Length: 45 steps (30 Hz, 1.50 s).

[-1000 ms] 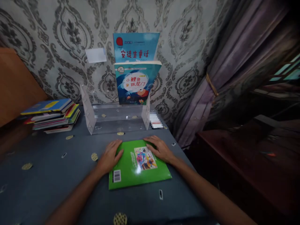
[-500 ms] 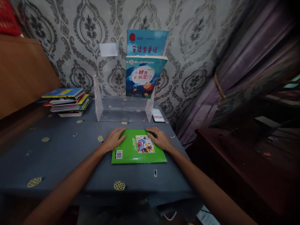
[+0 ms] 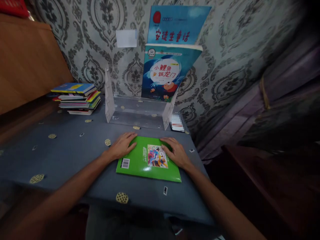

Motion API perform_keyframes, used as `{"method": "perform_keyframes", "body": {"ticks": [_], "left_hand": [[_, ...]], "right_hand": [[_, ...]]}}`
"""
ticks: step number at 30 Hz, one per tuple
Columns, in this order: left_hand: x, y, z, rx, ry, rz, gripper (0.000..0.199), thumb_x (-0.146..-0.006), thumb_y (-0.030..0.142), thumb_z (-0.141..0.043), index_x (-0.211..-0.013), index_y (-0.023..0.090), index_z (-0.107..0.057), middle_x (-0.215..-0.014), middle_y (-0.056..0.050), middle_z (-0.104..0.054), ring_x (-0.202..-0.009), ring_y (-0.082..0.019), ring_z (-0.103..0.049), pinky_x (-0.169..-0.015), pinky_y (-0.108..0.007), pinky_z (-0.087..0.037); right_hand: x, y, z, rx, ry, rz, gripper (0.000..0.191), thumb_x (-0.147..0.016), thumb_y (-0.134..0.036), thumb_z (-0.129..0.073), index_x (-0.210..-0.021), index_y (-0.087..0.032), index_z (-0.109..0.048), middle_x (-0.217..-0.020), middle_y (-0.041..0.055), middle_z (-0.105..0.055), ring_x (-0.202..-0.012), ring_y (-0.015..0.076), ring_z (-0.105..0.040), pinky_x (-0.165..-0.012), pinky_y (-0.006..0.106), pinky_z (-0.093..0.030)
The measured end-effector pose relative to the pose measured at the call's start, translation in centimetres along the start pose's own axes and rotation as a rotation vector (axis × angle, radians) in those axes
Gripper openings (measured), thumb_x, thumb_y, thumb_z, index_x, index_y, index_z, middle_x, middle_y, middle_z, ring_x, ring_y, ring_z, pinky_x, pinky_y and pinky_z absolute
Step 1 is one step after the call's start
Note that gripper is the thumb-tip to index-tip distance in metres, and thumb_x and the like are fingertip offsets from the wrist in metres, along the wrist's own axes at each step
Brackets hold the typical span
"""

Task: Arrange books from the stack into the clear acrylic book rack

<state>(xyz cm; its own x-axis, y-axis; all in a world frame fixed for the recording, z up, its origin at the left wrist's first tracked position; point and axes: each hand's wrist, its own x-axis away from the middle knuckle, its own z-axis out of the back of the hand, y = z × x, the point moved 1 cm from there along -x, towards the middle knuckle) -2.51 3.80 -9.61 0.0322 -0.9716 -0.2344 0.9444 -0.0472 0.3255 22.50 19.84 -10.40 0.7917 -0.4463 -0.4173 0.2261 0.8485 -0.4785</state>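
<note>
A green softcover book (image 3: pixel 148 165) with a colourful cover picture and a barcode lies flat on the grey-blue table (image 3: pixel 67 160). My left hand (image 3: pixel 122 146) rests on its upper left corner, and my right hand (image 3: pixel 175 153) rests on its right edge, fingers over the cover. Behind it stands a clear acrylic book stand (image 3: pixel 137 113). This holds a teal book (image 3: pixel 162 71), leaning back, in front of a blue Andersen's fairy tales book (image 3: pixel 176 25), whose lower part is hidden.
A stack of several books (image 3: pixel 76 99) lies at the table's far left. A pixelated flat object (image 3: pixel 177 123) sits right of the stand. Small yellow dotted discs (image 3: pixel 122 198) dot the tablecloth. Patterned wallpaper stands behind, a curtain (image 3: pixel 280 96) hangs right, and a wooden board (image 3: pixel 27 56) stands left.
The whole view has shifted and tilted, with the stand and books higher in the picture. Both hands stay on the green book, which still lies flat.
</note>
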Motion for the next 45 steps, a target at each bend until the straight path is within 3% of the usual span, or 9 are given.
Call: {"method": "perform_keyframes", "body": {"ticks": [11,16,19,21,27,32,35,38,45], "left_hand": [[0.6,0.0,1.3,-0.110,-0.086,0.061,0.051,-0.103,0.041,-0.037,-0.144,0.014,-0.049,-0.153,-0.013,-0.050,-0.146,-0.026,-0.040,-0.120,-0.044,-0.032],[3.4,4.5,4.5,-0.479,-0.012,0.213,0.034,-0.099,0.026,-0.044,-0.128,0.015,-0.059,-0.130,-0.018,-0.064,-0.120,-0.032,-0.061,-0.100,-0.046,-0.049],[7.1,7.6,5.1,-0.457,-0.080,0.294,0.031,-0.102,0.031,-0.038,-0.110,0.017,-0.064,-0.104,-0.013,-0.070,-0.093,-0.029,-0.069,-0.075,-0.040,-0.056],[9.1,8.9,4.7,-0.419,-0.105,0.305,0.033,-0.102,0.037,-0.039,-0.115,0.017,-0.063,-0.108,-0.013,-0.069,-0.088,-0.029,-0.070,-0.069,-0.038,-0.056],[8.8,7.4,2.4,-0.248,-0.093,0.233,0.050,-0.101,0.050,-0.042,-0.133,0.014,-0.055,-0.141,-0.022,-0.056,-0.119,-0.034,-0.064,-0.095,-0.047,-0.055],[5.7,4.8,1.0,-0.096,-0.084,0.074,0.054,-0.100,0.047,-0.045,-0.145,0.016,-0.046,-0.158,-0.018,-0.041,-0.147,-0.033,-0.037,-0.117,-0.050,-0.038],[5.2,3.8,0.7,-0.019,-0.074,-0.028,0.053,-0.101,0.047,-0.042,-0.146,0.018,-0.045,-0.160,-0.016,-0.037,-0.150,-0.029,-0.032,-0.120,-0.049,-0.034],[5.3,3.3,0.5,0.000,-0.087,-0.063,0.054,-0.102,0.044,-0.040,-0.148,0.017,-0.041,-0.160,-0.016,-0.037,-0.150,-0.028,-0.033,-0.121,-0.049,-0.034],[5.2,4.0,0.6,-0.059,-0.089,-0.009,0.054,-0.102,0.043,-0.040,-0.151,0.020,-0.039,-0.163,-0.014,-0.033,-0.150,-0.028,-0.032,-0.120,-0.048,-0.035]], "right_hand": [[2.5,-3.6,-0.4,0.203,-0.022,-0.092,0.039,-0.098,-0.028,-0.043,-0.124,-0.012,-0.067,-0.121,0.0159,-0.069,-0.112,0.0292,-0.062,-0.102,0.046,-0.047],[5.6,-6.9,-0.2,0.430,-0.028,-0.170,0.039,-0.100,-0.031,-0.044,-0.126,-0.011,-0.066,-0.116,0.0167,-0.068,-0.106,0.0323,-0.061,-0.093,0.046,-0.049],[7.6,-8.8,0.1,0.495,0.000,-0.164,0.039,-0.101,-0.035,-0.044,-0.124,-0.011,-0.065,-0.107,0.0168,-0.067,-0.098,0.0328,-0.061,-0.085,0.046,-0.051],[9.2,-10.1,0.2,0.500,0.023,-0.143,0.037,-0.101,-0.038,-0.045,-0.121,-0.013,-0.066,-0.100,0.0152,-0.067,-0.095,0.0317,-0.061,-0.081,0.045,-0.052],[13.0,-15.1,-0.6,0.294,-0.072,-0.034,0.030,-0.098,-0.032,-0.053,-0.122,-0.016,-0.062,-0.103,0.0130,-0.068,-0.088,0.0259,-0.068,-0.070,0.037,-0.057],[9.1,-17.3,-0.5,0.072,-0.200,0.053,0.018,-0.100,-0.022,-0.051,-0.095,-0.018,-0.068,-0.087,0.0065,-0.071,-0.081,0.0219,-0.069,-0.075,0.036,-0.058],[4.8,-16.4,-0.8,0.001,-0.134,0.137,0.028,-0.101,-0.026,-0.052,-0.124,-0.012,-0.062,-0.117,0.0151,-0.067,-0.114,0.0270,-0.063,-0.097,0.042,-0.054],[1.6,-14.5,-2.1,-0.027,-0.207,0.167,0.057,-0.100,-0.035,-0.056,-0.148,-0.007,-0.041,-0.152,0.0224,-0.044,-0.144,0.0303,-0.039,-0.118,0.046,-0.038],[-0.1,-9.1,-2.7,0.019,-0.345,0.147,0.068,-0.101,-0.052,-0.048,-0.154,-0.010,-0.036,-0.158,0.0211,-0.038,-0.149,0.0301,-0.032,-0.122,0.052,-0.030]]}}
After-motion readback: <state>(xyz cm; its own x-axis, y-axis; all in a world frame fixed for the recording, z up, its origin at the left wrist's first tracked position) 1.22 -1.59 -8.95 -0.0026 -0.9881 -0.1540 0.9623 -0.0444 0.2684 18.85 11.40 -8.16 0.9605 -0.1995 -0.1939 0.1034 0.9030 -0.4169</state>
